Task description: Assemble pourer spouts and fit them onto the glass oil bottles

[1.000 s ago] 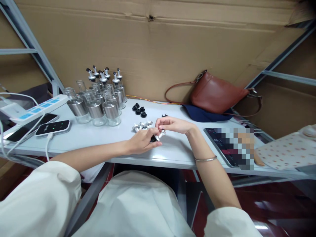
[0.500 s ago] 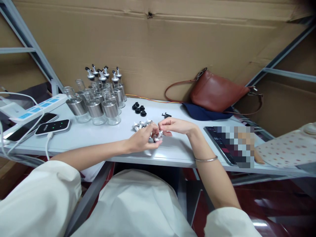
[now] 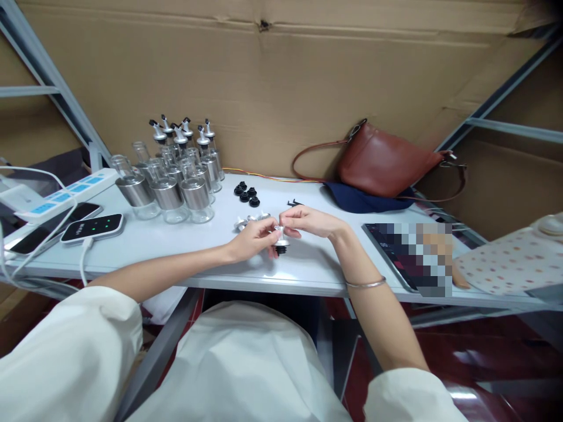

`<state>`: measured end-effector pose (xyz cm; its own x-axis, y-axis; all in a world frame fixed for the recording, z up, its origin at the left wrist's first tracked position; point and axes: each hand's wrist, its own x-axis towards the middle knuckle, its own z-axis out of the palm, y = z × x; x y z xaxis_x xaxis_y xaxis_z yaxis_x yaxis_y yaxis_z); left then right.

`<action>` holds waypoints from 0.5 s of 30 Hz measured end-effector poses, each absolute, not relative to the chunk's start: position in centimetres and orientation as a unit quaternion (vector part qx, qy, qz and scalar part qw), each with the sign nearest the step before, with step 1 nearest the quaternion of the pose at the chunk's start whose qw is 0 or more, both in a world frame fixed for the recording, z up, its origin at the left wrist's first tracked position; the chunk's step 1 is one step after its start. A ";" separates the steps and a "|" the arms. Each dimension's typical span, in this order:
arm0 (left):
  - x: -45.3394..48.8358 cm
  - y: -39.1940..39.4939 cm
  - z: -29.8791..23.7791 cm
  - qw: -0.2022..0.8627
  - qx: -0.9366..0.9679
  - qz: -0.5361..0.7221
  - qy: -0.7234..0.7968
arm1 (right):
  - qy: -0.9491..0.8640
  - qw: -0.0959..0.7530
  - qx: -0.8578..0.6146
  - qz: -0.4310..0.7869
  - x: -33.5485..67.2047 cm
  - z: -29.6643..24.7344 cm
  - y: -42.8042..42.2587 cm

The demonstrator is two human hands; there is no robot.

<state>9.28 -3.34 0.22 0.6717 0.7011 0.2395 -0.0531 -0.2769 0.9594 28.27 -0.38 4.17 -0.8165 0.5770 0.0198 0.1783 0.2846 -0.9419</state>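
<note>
My left hand (image 3: 254, 239) is closed on a bottle pourer (image 3: 282, 241), a silver spout with a ribbed black stopper pointing down. The fingertips of my right hand (image 3: 308, 221) are pinched together at the top of this pourer; whatever is between them is too small or hidden to name. More silver pourer tops (image 3: 241, 223) lie behind my left hand, partly covered by it. Several black stoppers (image 3: 244, 192) sit farther back on the table. Small black lever-like pieces (image 3: 294, 203) lie just beyond my right hand, which partly hides them.
Glass bottles with steel bands (image 3: 196, 193) stand at the back left, several with pourers fitted. A power strip (image 3: 70, 193) and a white-edged device (image 3: 92, 227) lie left. A brown bag (image 3: 387, 158) rests on dark blue cloth (image 3: 365, 199); a tablet (image 3: 387, 258) lies right.
The pourer has been turned in my left hand, so its black stopper now shows pointing down. My right fingers stay close to its top. The view has shifted slightly.
</note>
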 end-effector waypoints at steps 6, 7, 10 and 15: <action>9.5 -3.3 0.7 0.682 0.616 0.326 0.223 | -0.740 0.232 -0.259 0.575 28.5 4.3 -0.3; 9.5 -3.4 0.7 0.693 0.602 0.326 0.227 | -0.727 0.255 -0.263 0.580 28.7 4.3 -0.2; 9.5 -3.6 0.8 0.697 0.589 0.331 0.239 | -0.688 0.324 -0.287 0.583 29.7 4.5 0.0; 9.7 -3.5 0.8 0.686 0.580 0.356 0.258 | -0.636 0.368 -0.328 0.594 31.2 4.8 0.3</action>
<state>9.69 -3.53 0.85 0.6135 0.7875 0.0582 -0.1890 0.0749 0.9791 31.24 0.31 4.78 -0.5142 0.8541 0.0778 -0.0184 0.0797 -0.9966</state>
